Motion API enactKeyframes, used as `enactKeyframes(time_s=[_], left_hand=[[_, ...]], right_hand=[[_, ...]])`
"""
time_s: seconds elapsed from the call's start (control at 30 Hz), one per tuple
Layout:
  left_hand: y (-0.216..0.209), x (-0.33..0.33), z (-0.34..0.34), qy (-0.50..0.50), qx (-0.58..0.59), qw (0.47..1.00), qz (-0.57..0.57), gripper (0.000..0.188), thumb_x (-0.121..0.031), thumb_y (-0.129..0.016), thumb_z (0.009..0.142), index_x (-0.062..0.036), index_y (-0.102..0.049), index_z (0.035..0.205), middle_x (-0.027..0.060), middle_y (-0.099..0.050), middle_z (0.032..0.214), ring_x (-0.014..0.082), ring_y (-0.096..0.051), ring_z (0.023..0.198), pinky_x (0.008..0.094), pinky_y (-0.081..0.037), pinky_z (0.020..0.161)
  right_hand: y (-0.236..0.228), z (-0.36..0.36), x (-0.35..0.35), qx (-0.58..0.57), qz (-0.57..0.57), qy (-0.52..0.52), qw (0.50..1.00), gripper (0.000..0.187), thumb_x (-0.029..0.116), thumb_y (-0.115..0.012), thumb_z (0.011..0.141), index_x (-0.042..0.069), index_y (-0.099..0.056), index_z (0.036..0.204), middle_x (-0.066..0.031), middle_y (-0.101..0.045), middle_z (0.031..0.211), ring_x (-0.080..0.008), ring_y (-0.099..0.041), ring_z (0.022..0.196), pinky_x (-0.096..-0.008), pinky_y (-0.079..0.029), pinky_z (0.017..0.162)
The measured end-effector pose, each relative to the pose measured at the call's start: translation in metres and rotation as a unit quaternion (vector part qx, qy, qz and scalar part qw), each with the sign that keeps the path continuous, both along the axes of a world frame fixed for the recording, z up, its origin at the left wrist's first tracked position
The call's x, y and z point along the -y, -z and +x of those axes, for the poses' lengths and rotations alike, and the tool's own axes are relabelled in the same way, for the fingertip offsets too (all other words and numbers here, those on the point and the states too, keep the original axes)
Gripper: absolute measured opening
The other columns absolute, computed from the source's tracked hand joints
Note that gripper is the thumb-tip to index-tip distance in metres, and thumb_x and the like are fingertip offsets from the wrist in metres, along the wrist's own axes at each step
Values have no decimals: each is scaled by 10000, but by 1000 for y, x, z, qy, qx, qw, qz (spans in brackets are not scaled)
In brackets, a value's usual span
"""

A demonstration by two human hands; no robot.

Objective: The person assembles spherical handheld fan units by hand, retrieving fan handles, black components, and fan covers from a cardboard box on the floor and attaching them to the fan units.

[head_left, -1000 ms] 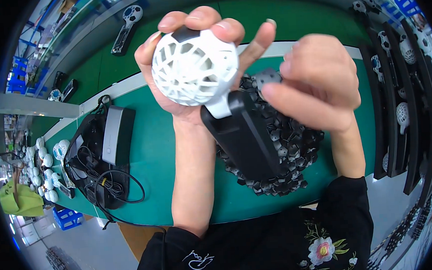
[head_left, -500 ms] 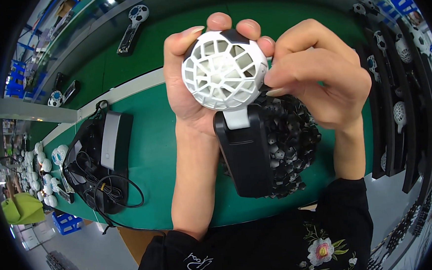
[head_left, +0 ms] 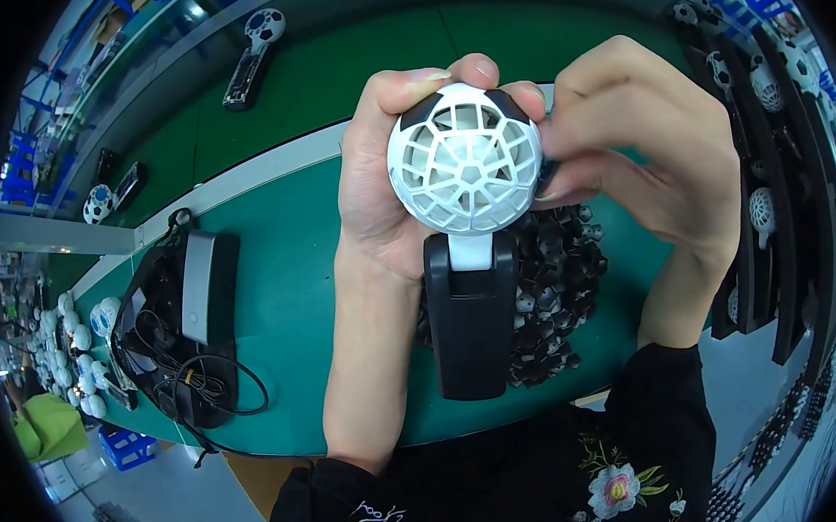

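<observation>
My left hand (head_left: 370, 183) wraps round the back of a handheld fan, its fingertips over the top rim. The fan's round head (head_left: 467, 167) is a white grille patterned like a football, with black patches near the top. Its black handle (head_left: 471, 339) hangs down toward me. At the head's right edge my right hand (head_left: 645, 142) is closed in a pinch, thumb and forefinger pressing a small black piece (head_left: 548, 172) to the rim. Most of that piece is hidden by the fingers. Below, partly behind the fan, lies a pile of small black angular pieces (head_left: 559, 300) on the green table.
To the left sit a black and grey box (head_left: 211, 288) and a coiled black cable (head_left: 201, 384). Several white fan heads (head_left: 74, 349) stand farther left. Another fan (head_left: 254, 56) lies beyond the pale ledge. Dark racks (head_left: 755, 212) with fans stand on the right.
The fan has shifted a little right and down, and its head has turned so the grille looks straighter at me. The handle hangs more upright. My right hand stays at the right rim.
</observation>
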State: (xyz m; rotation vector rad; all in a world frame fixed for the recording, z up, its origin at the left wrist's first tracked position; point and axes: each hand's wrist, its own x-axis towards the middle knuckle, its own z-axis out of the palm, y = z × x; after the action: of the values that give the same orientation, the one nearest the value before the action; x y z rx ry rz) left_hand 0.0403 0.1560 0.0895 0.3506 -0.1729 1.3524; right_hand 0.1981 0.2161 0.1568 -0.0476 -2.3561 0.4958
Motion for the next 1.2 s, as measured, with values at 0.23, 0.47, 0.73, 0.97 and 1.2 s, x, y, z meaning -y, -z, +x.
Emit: enactKeyframes(time_s=[0.23, 0.47, 0.73, 0.97, 1.2], left_hand=[[0, 2, -1, 6, 13, 1000, -14, 296, -253, -436, 837, -30, -593, 950, 207, -597, 994, 314, -614, 891, 388, -543, 741], [3, 0, 0, 20, 15, 999, -41, 311, -251, -437, 834, -7, -585, 957, 211, -616, 969, 310, -628, 849, 399, -548, 739], [9, -3, -1, 23, -13, 998, -56, 324, -251, -434, 836, 9, -577, 967, 217, -623, 947, 313, -634, 842, 410, -548, 759], [-4, 0, -7, -2, -60, 998, 32, 212, -241, -407, 869, -95, -514, 979, 144, -555, 1061, 295, -546, 945, 430, -500, 730], [-1, 13, -42, -203, -92, 975, -3, 228, -223, -429, 856, -81, -510, 1015, 123, -541, 1109, 306, -516, 1034, 396, -503, 720]], right_hand=[[6, -3, -1, -25, 8, -45, 999, 145, -34, -708, 596, 19, -620, 698, -95, -569, 794, -174, -536, 655, -294, -502, 665], [2, -1, -1, -3, 109, 5, 994, 105, 21, -691, 615, 29, -588, 634, -80, -581, 755, -174, -535, 628, -385, -505, 778], [3, 0, -2, -47, 177, 36, 982, 128, 80, -686, 664, 39, -572, 622, -48, -580, 698, -157, -516, 593, -351, -482, 712], [19, 11, -24, -103, 204, 73, 971, 160, 133, -683, 719, 47, -575, 637, -19, -576, 656, -138, -497, 561, -289, -462, 607], [94, -14, -77, 267, -156, 172, 935, 134, 128, -695, 728, 27, -608, 736, -23, -570, 657, -138, -486, 560, -264, -399, 544]])
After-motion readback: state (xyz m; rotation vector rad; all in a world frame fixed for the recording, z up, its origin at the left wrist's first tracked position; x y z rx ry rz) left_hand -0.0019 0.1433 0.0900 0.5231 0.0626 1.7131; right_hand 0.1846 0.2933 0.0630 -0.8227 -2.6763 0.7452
